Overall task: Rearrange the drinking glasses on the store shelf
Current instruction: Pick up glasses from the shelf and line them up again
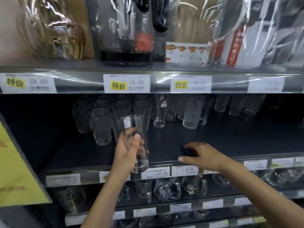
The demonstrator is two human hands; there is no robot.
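Note:
My left hand (128, 149) grips a tall clear drinking glass (137, 129) with a white label near its rim, held upright over the front edge of the dark middle shelf (213, 137). My right hand (202, 156) hovers just above the shelf's front part to the right of the glass, its fingers spread and holding nothing. Behind the held glass stands a cluster of textured tumblers (98, 122). A slim clear glass (159, 112) and more tall glasses (191, 111) stand further back to the right.
Price tags (126, 83) line the upper shelf edge, with plastic-wrapped boxed goods (128, 30) above. A yellow sign (14, 170) juts out at the left. Lower shelves hold more glassware (172, 188). The view is motion-blurred.

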